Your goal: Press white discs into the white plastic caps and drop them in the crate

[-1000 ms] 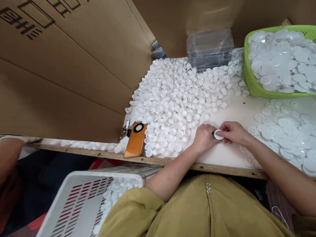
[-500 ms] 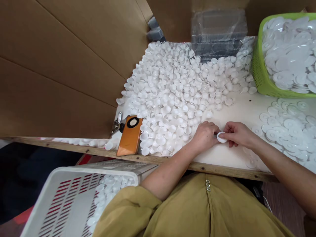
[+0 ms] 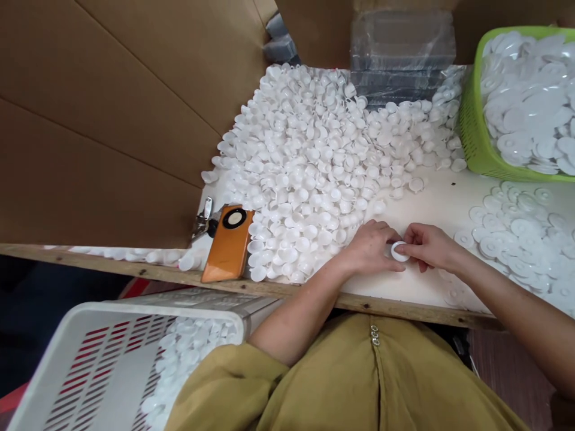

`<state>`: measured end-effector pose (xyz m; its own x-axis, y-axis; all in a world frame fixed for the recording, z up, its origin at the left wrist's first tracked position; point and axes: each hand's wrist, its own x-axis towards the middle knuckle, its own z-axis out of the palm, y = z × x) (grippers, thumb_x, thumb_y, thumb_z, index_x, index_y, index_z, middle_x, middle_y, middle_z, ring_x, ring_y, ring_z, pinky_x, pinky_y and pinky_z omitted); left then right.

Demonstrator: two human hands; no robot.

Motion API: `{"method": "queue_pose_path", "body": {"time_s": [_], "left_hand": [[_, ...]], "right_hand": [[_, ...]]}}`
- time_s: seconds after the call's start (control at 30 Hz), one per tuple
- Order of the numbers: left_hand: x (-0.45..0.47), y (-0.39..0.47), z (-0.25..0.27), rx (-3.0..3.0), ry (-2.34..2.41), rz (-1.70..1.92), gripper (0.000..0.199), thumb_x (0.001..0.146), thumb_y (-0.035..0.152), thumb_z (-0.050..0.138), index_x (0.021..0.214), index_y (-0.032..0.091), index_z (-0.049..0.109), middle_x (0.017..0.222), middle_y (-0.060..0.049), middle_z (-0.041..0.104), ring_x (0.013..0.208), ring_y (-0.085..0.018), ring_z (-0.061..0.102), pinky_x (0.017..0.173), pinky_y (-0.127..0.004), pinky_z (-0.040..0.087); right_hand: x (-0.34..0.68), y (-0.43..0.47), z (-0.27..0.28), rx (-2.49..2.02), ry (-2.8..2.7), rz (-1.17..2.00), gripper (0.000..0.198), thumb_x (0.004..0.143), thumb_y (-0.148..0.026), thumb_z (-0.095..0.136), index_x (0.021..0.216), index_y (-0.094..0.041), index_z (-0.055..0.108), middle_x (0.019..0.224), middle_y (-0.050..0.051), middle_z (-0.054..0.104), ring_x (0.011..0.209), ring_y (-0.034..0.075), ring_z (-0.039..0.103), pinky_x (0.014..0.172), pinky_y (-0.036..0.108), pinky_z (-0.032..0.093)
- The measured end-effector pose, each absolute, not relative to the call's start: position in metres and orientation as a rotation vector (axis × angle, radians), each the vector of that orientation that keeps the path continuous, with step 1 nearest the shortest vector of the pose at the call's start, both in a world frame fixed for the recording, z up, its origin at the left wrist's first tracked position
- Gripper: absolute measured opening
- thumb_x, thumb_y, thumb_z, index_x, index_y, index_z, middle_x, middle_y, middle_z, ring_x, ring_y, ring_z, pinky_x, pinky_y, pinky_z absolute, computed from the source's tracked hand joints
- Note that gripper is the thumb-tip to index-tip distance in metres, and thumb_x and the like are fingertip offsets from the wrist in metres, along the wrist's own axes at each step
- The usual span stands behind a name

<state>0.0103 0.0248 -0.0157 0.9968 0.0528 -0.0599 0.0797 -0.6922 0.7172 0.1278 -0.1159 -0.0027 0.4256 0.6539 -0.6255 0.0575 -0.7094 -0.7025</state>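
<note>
In the head view, the left hand [image 3: 371,245] and the right hand [image 3: 426,245] meet over the white surface [image 3: 426,203] near its front edge, and both sets of fingers close on a single small white cap piece [image 3: 398,251], pinched between them just above the surface. To the left of the hands spreads a large heap of small white cups [image 3: 323,167], touching the left hand's side; to the right lie flat white discs [image 3: 521,239], with more piled in a green basket [image 3: 471,143] at the far right. An orange phone [image 3: 228,244] rests at the heap's near-left edge, and a white slotted crate [image 3: 90,371] below the surface holds joined pieces. The step in hand looks like pressing two parts together; the next move likely calls for a firm squeeze with both parts kept square to each other. No brand, label or writing can be read anywhere; the cardboard walls [image 3: 112,120] show plain faces.
</note>
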Motion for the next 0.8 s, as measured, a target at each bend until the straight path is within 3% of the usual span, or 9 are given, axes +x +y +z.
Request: {"method": "queue_pose_path", "body": {"time_s": [0.13,0.37,0.5,0.7,0.8], "left_hand": [[0.012,0.026,-0.011,2.328,0.193,-0.071,0.031,0.072,0.042,0.074,0.091,0.019,0.066,0.09,-0.004,0.066,0.089,-0.022,0.06,0.082,-0.035,0.046],[0.033,0.027,-0.001,2.508,0.179,-0.337,0.036,0.067,0.048,0.073,0.087,0.019,0.064,0.091,-0.007,0.063,0.091,-0.028,0.06,0.075,-0.036,0.048],[0.032,0.025,0.004,2.543,0.189,-0.385,0.037,0.068,0.049,0.072,0.09,0.019,0.064,0.094,-0.008,0.063,0.093,-0.029,0.061,0.074,-0.036,0.048],[-0.006,0.013,0.016,2.271,0.284,-0.159,0.034,0.076,0.035,0.068,0.106,0.019,0.061,0.097,-0.005,0.066,0.087,-0.02,0.062,0.074,-0.029,0.046],[-0.056,0.026,0.041,2.05,0.302,-0.115,0.033,0.08,0.035,0.063,0.11,0.021,0.061,0.098,-0.002,0.068,0.084,-0.016,0.061,0.073,-0.025,0.045]], "right_hand": [[0.13,-0.11,0.003,-2.096,-0.535,1.354,0.029,0.076,-0.031,0.072,0.08,-0.021,0.045,0.049,-0.003,0.056,0.034,0.012,0.049,0.031,0.019,0.026],[0.134,-0.104,0.005,-2.107,-0.528,1.383,0.037,0.07,-0.03,0.079,0.078,-0.021,0.045,0.048,-0.004,0.056,0.035,0.011,0.05,0.032,0.019,0.032],[0.133,-0.108,0.0,-2.069,-0.58,1.381,0.027,0.074,-0.029,0.072,0.079,-0.02,0.047,0.047,-0.005,0.053,0.034,0.01,0.047,0.031,0.018,0.033],[0.107,-0.116,0.007,-1.817,-0.78,1.162,0.027,0.076,-0.039,0.065,0.077,-0.02,0.046,0.053,-0.005,0.053,0.042,0.01,0.047,0.037,0.02,0.038],[0.083,-0.112,0.028,-1.598,-0.903,1.214,0.026,0.081,-0.044,0.061,0.081,-0.02,0.049,0.062,-0.004,0.054,0.051,0.011,0.053,0.044,0.021,0.043]]}}
